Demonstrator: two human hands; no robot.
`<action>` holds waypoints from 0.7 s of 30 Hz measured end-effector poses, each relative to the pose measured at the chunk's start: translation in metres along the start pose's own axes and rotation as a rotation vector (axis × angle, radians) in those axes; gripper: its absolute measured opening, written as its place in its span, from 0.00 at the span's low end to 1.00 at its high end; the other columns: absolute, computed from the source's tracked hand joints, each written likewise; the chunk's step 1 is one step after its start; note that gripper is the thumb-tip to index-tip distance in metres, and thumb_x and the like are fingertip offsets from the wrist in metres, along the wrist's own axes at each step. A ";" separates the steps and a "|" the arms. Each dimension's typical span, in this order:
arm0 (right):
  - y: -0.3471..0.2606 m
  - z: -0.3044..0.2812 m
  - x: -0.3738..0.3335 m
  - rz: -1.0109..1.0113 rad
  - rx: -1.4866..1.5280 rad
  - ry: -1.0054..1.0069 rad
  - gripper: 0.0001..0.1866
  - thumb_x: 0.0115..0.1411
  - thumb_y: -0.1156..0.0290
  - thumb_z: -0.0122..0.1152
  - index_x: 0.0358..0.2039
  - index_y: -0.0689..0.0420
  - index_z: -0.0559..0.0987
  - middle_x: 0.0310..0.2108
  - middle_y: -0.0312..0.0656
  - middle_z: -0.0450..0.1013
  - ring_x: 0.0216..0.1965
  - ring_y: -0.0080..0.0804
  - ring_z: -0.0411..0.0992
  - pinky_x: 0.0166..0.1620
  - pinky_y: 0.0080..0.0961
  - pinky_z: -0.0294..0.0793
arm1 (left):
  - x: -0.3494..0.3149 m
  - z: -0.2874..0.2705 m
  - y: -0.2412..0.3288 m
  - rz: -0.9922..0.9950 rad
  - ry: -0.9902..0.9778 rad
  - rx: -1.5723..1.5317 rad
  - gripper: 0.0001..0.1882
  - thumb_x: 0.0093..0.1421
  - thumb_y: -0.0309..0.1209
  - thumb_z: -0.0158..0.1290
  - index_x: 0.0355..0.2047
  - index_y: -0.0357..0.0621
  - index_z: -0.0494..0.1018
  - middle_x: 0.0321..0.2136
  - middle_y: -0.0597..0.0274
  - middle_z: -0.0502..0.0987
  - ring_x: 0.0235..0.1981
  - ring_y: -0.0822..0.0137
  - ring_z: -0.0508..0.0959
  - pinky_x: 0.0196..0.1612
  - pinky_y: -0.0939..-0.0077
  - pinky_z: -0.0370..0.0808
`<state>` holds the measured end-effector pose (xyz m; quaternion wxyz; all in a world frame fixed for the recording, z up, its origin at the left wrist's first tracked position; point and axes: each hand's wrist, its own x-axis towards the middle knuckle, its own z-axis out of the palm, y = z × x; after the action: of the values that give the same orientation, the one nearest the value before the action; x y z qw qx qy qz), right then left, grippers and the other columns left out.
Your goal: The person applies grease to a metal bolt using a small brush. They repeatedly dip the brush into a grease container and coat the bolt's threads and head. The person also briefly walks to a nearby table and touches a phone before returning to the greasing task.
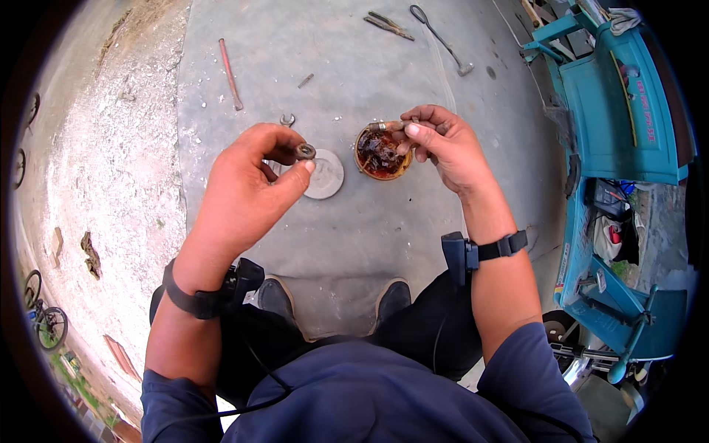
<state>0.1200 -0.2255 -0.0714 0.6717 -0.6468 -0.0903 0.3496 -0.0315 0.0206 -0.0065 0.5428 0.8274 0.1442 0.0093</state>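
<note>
Between the thumb and fingers of my left hand (262, 173) is a small dark metal ring that looks like a bearing (305, 151). Below and partly behind those fingers lies a round grey lid-like disc (325, 181) on the ground. My right hand (443, 144) pinches a short brownish brush-like tool (384, 126) with a metal band; its tip points left, over the rim of a round tin. This tin (384, 176) stands just left of and below my right fingers and holds dark reddish-brown grease (382, 151).
On the grey floor beyond are a wrench (287, 119), a red-handled bar (230, 74), a hammer (443, 40) and pliers-like tongs (389, 25). A teal vehicle (620, 111) stands along the right. Pale rubble ground (111, 162) runs along the left. My shoes (279, 299) are below.
</note>
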 end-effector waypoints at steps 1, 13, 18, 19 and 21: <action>-0.005 0.003 -0.004 -0.029 0.078 -0.022 0.16 0.61 0.67 0.66 0.46 0.60 0.76 0.39 0.44 0.81 0.35 0.25 0.79 0.30 0.16 0.69 | -0.001 0.002 0.003 -0.002 -0.026 0.017 0.11 0.56 0.25 0.60 0.40 0.38 0.75 0.34 0.64 0.79 0.35 0.75 0.77 0.34 0.82 0.71; -0.027 0.026 -0.024 -0.119 0.141 -0.257 0.14 0.62 0.71 0.64 0.47 0.62 0.76 0.37 0.44 0.81 0.32 0.22 0.77 0.30 0.16 0.69 | -0.001 0.020 0.014 0.055 -0.123 0.090 0.11 0.56 0.24 0.60 0.39 0.39 0.76 0.34 0.65 0.79 0.35 0.75 0.77 0.35 0.80 0.72; -0.027 0.026 -0.024 -0.103 0.100 -0.257 0.15 0.62 0.71 0.65 0.47 0.62 0.76 0.37 0.43 0.81 0.33 0.21 0.77 0.31 0.15 0.69 | 0.000 0.020 0.015 0.062 -0.110 0.070 0.10 0.56 0.23 0.60 0.39 0.39 0.75 0.33 0.65 0.78 0.35 0.75 0.77 0.35 0.80 0.72; -0.028 0.026 -0.024 -0.102 0.098 -0.256 0.15 0.62 0.71 0.65 0.47 0.62 0.76 0.37 0.43 0.81 0.33 0.21 0.77 0.31 0.14 0.69 | 0.000 0.019 0.015 0.059 -0.109 0.069 0.10 0.56 0.23 0.60 0.39 0.39 0.75 0.33 0.65 0.78 0.35 0.75 0.77 0.35 0.80 0.72; -0.028 0.027 -0.024 -0.107 0.092 -0.255 0.15 0.62 0.71 0.65 0.47 0.62 0.76 0.37 0.43 0.81 0.33 0.20 0.77 0.31 0.14 0.70 | 0.001 0.019 0.015 0.060 -0.112 0.059 0.10 0.56 0.23 0.60 0.39 0.39 0.75 0.33 0.65 0.78 0.35 0.75 0.77 0.35 0.80 0.72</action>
<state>0.0970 -0.2156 -0.0332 0.7015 -0.5599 -0.1928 0.3965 -0.0243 -0.0019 -0.0015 0.5247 0.8462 0.0891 -0.0252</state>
